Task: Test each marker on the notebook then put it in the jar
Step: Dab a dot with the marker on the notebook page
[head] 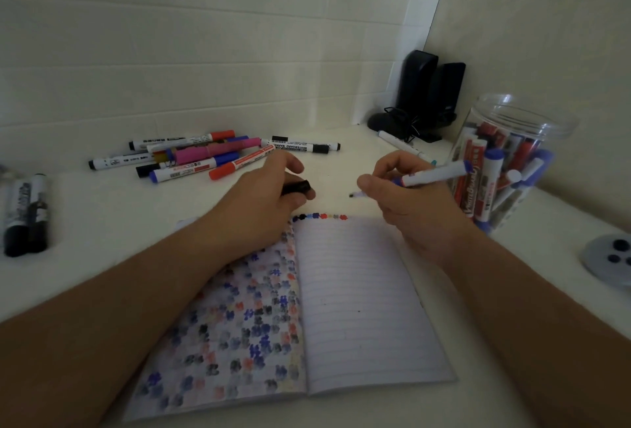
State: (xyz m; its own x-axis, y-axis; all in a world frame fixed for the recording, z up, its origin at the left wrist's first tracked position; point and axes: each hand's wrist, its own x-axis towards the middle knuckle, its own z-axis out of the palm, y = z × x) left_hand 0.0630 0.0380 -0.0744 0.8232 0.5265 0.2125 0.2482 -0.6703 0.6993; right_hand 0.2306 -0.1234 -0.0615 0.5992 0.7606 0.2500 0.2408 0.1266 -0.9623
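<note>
An uncapped marker (pixel 423 177) is gripped in the right hand (pixel 409 202) and its cap (pixel 296 187) pinched in the left hand (pixel 269 195); if mis-aimed past the notebook (pixel 358 291), the table (pixel 102 223) could be stained.

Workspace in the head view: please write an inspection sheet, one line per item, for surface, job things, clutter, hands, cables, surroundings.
Surface: white tabletop, bare patches between things.
Job's things: open lined paper notebook, colour dots on the left page and along the top edge; clear plastic jar holding many markers; loose pile of capped markers at the far left.
Clutter: two black-capped markers at the left edge; grey round object at the right.
Hands: left hand holds a black cap; right hand has its grip on an uncapped white marker, tip above the table.
Cables: black cord by the black speakers.
Surroundings: white panelled wall.
</note>
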